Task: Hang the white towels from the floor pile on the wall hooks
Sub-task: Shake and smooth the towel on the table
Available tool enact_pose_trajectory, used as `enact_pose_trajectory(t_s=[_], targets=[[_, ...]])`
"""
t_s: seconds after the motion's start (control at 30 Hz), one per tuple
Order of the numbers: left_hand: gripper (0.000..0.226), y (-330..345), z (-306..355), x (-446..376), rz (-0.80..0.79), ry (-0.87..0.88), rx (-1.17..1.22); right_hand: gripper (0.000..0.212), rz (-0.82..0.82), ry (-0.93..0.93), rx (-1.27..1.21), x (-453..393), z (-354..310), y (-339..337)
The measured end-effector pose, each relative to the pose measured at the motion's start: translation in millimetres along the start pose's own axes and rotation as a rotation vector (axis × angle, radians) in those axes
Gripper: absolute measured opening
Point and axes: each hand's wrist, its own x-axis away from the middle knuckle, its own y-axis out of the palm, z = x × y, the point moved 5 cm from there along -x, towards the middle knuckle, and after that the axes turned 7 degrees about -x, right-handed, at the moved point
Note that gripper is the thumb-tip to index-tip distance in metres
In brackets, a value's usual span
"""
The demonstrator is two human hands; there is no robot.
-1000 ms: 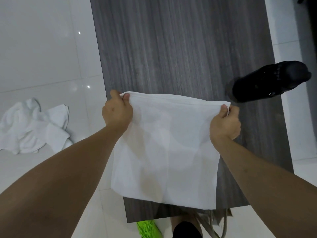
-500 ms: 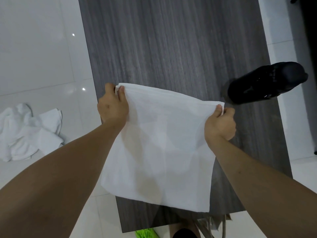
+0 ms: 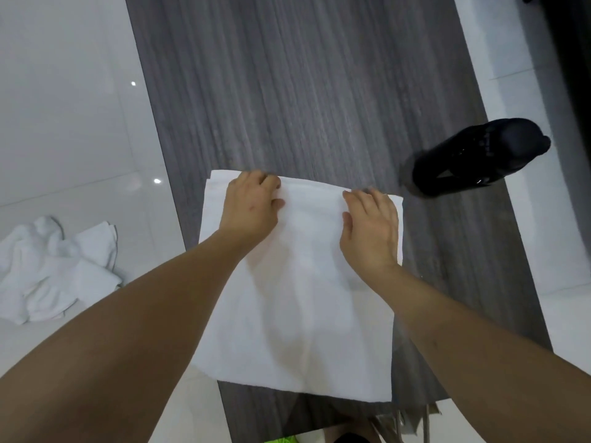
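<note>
While both hands lie on the white towel (image 3: 297, 302), left hand (image 3: 252, 206) with fingers bent over its far edge, right hand (image 3: 371, 228) flat, towel overhangs table (image 3: 319, 91) near edge; may slip off. Floor pile (image 3: 54, 270) waits left.
</note>
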Motion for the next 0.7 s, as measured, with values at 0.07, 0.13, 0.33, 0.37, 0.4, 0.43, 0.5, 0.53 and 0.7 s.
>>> enact_pose_trajectory(t_s=[0.07, 0.13, 0.33, 0.37, 0.4, 0.43, 0.5, 0.53, 0.7], targets=[[0.025, 0, -9, 1, -0.024, 0.015, -0.075, 0.038, -0.063, 0.054, 0.055, -2, -3, 3], [0.018, -2, -17, 1, -0.055, 0.015, -0.116, 0.03, -0.098, 0.114, 0.079, -1, -5, 4], [0.008, -12, -26, -3, -0.064, 0.078, -0.134, 0.029, -0.09, 0.158, 0.136, 3, 4, -5], [0.01, -13, -27, -5, -0.058, 0.086, -0.133, 0.033, -0.092, 0.172, 0.145, 4, 9, -7], [0.012, -13, -28, -6, -0.053, 0.085, -0.13, 0.034, -0.1, 0.199, 0.144, 5, 14, -8], [0.015, -14, -28, -7, -0.046, 0.077, -0.124, 0.034, -0.108, 0.238, 0.132, 6, 19, -8], [0.021, -15, -27, -10, -0.037, 0.058, -0.116, 0.031, -0.098, 0.339, 0.074, 8, 25, -10], [0.023, -15, -26, -12, -0.04, 0.054, -0.12, 0.03, -0.082, 0.39, 0.041, 9, 26, -11], [0.027, -16, -22, -25, -0.121, 0.046, -0.227, 0.031, -0.016, 0.59, -0.109, 3, 22, -14]])
